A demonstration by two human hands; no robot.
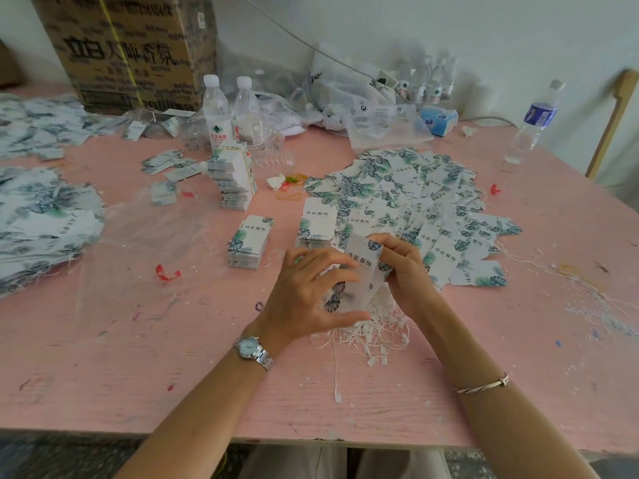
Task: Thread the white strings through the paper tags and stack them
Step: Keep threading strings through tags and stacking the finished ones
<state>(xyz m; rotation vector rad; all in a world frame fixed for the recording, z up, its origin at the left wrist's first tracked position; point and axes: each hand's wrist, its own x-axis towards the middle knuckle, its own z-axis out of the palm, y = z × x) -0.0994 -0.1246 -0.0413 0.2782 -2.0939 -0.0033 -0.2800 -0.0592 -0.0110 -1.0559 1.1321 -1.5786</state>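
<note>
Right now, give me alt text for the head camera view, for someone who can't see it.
A person's left hand and right hand hold a leaf-printed paper tag over a heap of white strings on a pink table. Behind it spread loose tags, with small stacks beside them.

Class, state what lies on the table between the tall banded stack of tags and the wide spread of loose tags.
In the head view, a crumpled white scrap and a few coloured rubber bands lie there.

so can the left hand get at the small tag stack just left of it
Probably yes: the small tag stack lies close beside the left hand, with open table between. But that hand grips the held tags, so it must let go first.
</note>
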